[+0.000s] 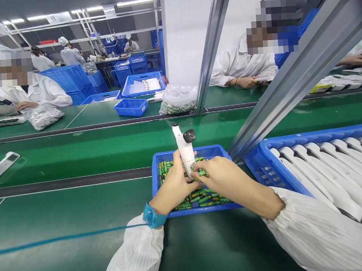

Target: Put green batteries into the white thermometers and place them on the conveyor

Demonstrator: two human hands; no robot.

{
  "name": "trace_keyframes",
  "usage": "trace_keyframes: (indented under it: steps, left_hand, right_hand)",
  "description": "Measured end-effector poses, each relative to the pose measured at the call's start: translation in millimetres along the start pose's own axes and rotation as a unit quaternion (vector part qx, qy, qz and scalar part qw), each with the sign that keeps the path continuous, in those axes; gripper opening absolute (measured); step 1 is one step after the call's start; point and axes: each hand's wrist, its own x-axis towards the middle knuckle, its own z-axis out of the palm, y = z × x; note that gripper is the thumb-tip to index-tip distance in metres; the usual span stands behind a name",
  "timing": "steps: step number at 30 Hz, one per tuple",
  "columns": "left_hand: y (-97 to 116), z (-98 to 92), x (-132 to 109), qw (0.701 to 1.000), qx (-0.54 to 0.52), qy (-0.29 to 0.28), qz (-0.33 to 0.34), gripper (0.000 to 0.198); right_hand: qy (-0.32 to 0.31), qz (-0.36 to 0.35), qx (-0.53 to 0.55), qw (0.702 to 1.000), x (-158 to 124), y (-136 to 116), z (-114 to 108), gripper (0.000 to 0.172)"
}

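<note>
My left hand (pixel 175 184), with a blue strap on its wrist, is closed around a white handheld device (pixel 186 151) shaped like an infrared thermometer. Its black round end points up and away from me. My right hand (pixel 218 176) pinches a green battery (pixel 203 173) at the device's lower end; whether the battery is partly inside, I cannot tell. Both hands are above a blue tray (pixel 200 210) of loose green batteries (pixel 206 198), and they hide part of the pile.
A blue crate (pixel 279 143) of white devices (pixel 333 175) stands at the right. Another white device (pixel 3 166) lies on the green conveyor (pixel 77 152). A metal post (pixel 287 76) slants up beside the tray. Co-workers sit across the line, near a bag of batteries (pixel 179 101).
</note>
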Motion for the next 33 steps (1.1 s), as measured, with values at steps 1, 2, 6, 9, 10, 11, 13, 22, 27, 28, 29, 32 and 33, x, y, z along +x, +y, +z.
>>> trace_keyframes:
  steps: [1,2,6,9,10,11,13,22,27,28,29,32,33]
  left_hand:
    - [-0.4,0.0,0.0,1.000,0.004,-0.002,0.002,0.071]
    - [-0.6,0.0,0.0,1.000,0.009,-0.002,0.004,0.069]
    - [-0.5,-1.0,1.2,1.000,-0.007,0.006,-0.008,0.062]
    - [-0.5,-2.6,2.4,0.997,-0.076,0.015,-0.022,0.064]
    - [-0.7,-3.2,2.8,0.995,-0.099,0.018,-0.023,0.065]
    - [-0.9,-3.9,3.1,0.993,-0.117,0.021,-0.023,0.066]
    - [-1.4,-5.1,3.5,0.989,-0.148,0.016,-0.027,0.068]
    - [1.9,-8.6,4.1,0.979,-0.196,0.038,-0.052,0.074]
    - [12.3,-7.8,3.6,0.968,-0.232,0.050,-0.075,0.057]
    - [13.6,-7.5,3.4,0.967,-0.239,0.047,-0.078,0.052]
    - [14.2,-7.3,3.3,0.966,-0.241,0.043,-0.080,0.049]
    - [11.9,-7.0,3.5,0.971,-0.222,0.026,-0.086,0.042]
    - [10.3,-7.0,3.8,0.973,-0.215,0.019,-0.087,0.041]
  right_hand:
    - [0.000,-0.011,-0.020,1.000,-0.4,0.5,1.2,0.020]
    - [0.004,-0.018,-0.033,0.999,-0.7,0.9,2.6,0.020]
    - [0.025,-0.020,0.005,0.999,-2.0,0.8,7.2,0.012]
    - [0.049,-0.026,0.111,0.992,-2.1,-0.6,6.1,0.013]
    - [0.063,-0.023,0.152,0.986,-1.7,-0.9,4.5,0.017]
    - [0.081,-0.019,0.186,0.979,-0.9,-0.8,2.5,0.022]
    - [0.125,-0.011,0.219,0.967,1.9,1.1,-2.0,0.031]
    - [0.092,0.057,0.204,0.973,11.2,19.1,-3.2,0.040]
    - [0.113,0.007,0.225,0.968,8.3,14.8,0.9,0.022]
    - [0.116,-0.001,0.233,0.966,7.9,13.8,1.8,0.021]
    - [0.119,-0.007,0.236,0.964,7.7,13.0,3.0,0.020]
    - [0.118,-0.024,0.228,0.966,7.6,11.3,8.3,0.018]
    - [0.115,-0.030,0.228,0.966,7.6,10.8,10.3,0.017]
